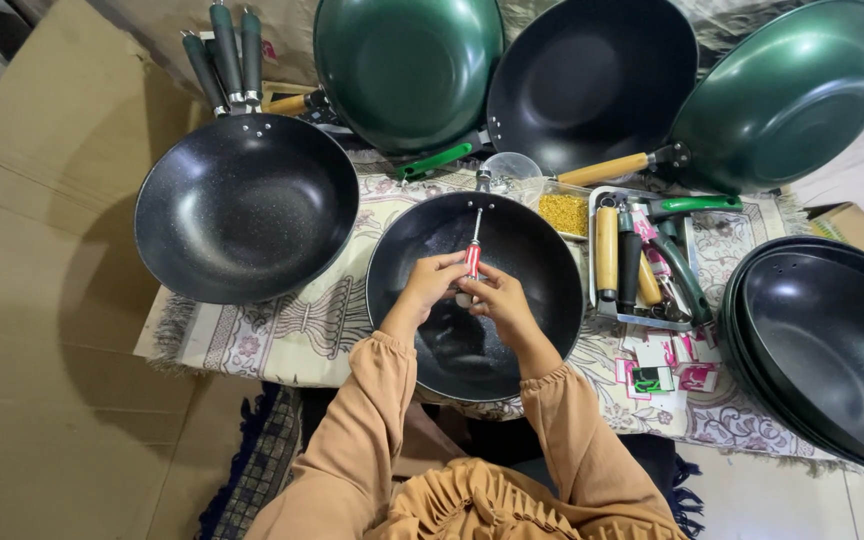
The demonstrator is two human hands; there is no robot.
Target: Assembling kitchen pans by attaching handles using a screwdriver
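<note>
A: Both hands over the black wok (422, 240) at centre, on the patterned cloth (282, 330) of the tabletop.

B: Left hand (432, 280) wrapped round the red-handled screwdriver (473, 258)?

A: Yes, grip pinching the red and white handle from the nine o'clock side. Right hand (497, 298) pressed in from three o'clock, grip closed round the handle's lower end. Shaft pointing to twelve o'clock, tip near the wok's far rim, just beside two rivets there.

B: Around it?

A: At ten o'clock, another black wok (245, 208), three dark green handles (224, 55) standing above its rim. At twelve, a green wok (407, 65) tilted up, a second black one (592, 80) beside it with a wooden handle. At two, one more green wok (787, 90). At three, a white tray (594, 260) of loose handles, wooden, black and green. Just left of the tray, a clear box of small yellow parts (564, 212). At four, a stack of dark woks (832, 350).

B: Anything nearer the body?

A: Orange sleeves (372, 420), small pink cards (697, 375) on the cloth at four o'clock.
</note>
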